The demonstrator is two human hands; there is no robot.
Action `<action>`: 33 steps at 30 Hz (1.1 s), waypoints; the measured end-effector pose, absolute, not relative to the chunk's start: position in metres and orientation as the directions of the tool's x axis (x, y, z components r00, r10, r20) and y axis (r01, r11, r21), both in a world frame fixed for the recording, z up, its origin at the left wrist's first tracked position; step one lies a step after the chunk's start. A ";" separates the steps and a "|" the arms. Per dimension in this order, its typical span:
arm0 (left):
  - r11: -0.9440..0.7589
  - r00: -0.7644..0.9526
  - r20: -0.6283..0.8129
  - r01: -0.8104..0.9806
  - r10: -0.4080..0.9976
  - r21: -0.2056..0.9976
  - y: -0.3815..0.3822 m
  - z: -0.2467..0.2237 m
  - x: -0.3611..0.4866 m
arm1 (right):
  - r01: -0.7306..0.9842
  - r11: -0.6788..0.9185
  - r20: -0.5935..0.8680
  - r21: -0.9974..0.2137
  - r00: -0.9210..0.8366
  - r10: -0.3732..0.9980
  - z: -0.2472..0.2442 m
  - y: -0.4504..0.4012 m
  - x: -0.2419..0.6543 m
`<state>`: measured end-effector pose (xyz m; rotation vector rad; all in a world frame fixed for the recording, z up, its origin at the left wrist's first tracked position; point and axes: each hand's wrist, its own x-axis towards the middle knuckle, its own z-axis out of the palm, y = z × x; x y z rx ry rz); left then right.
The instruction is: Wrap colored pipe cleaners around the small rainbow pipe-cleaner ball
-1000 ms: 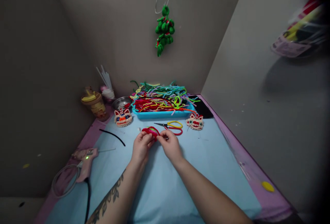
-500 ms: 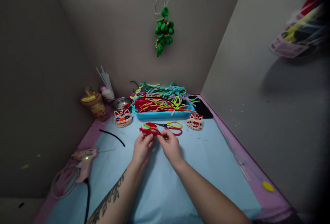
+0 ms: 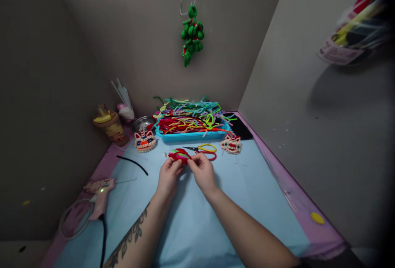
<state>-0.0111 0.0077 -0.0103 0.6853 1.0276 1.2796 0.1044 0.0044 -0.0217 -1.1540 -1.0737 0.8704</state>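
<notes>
Between my hands is a red pipe-cleaner piece (image 3: 179, 155) with green, yellow and pink stripes. My left hand (image 3: 169, 174) pinches its lower left edge between thumb and fingers. On its right end, the thumb and fingertips of my right hand (image 3: 202, 172) are closed. Just beyond lie scissors (image 3: 205, 150) with one yellow and one red handle loop, blades pointing left. A face-shaped pipe-cleaner figure (image 3: 145, 141) with orange and blue parts rests to the left. Another such figure (image 3: 231, 144), in red and pale pink, is on the right.
A blue tray (image 3: 191, 137) heaped with coloured pipe cleaners stands at the back, near a metal bowl (image 3: 142, 125) and a dark flat object (image 3: 238, 127). A pink glue gun (image 3: 101, 200) with a lit green light lies left, by a black pipe cleaner (image 3: 133, 162).
The striped red piece has tilted in my fingers, so its face shows narrower. Both hands stay about where they were. The whole view has shifted slightly.
</notes>
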 end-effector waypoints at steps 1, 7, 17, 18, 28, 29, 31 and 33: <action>0.200 -0.027 -0.235 -0.435 0.972 0.878 0.008 -0.010 -0.011 | -0.003 0.208 0.199 -0.978 0.280 0.939 -0.021 0.004 0.104; 0.177 -0.030 -0.207 -0.409 0.978 0.895 0.008 -0.011 -0.010 | 0.029 0.218 0.217 -0.975 0.282 0.935 -0.021 0.005 0.107; 0.052 -0.028 -0.060 -0.218 0.998 0.975 0.007 -0.005 -0.011 | 0.333 0.297 0.386 -0.895 0.245 0.889 -0.014 0.002 0.114; 0.045 -0.027 -0.052 -0.220 0.998 0.974 0.007 -0.004 -0.011 | 0.351 0.310 0.404 -0.884 0.236 0.884 -0.015 0.002 0.114; 0.009 -0.053 -0.015 -0.107 0.999 0.994 0.008 -0.003 -0.013 | 0.293 0.331 0.397 -0.897 0.202 0.895 -0.017 -0.001 0.112; 0.017 -0.049 -0.024 -0.120 0.999 0.993 0.008 -0.003 -0.013 | 0.292 0.335 0.399 -0.896 0.197 0.895 -0.017 -0.001 0.112; 0.032 -0.044 -0.039 -0.145 0.998 0.989 0.007 -0.002 -0.012 | 0.300 0.330 0.394 -0.895 0.189 0.899 -0.016 0.000 0.111; 0.030 -0.046 -0.037 -0.148 0.998 0.989 0.007 0.000 -0.011 | 0.327 0.310 0.382 -0.893 0.186 0.905 -0.016 0.001 0.111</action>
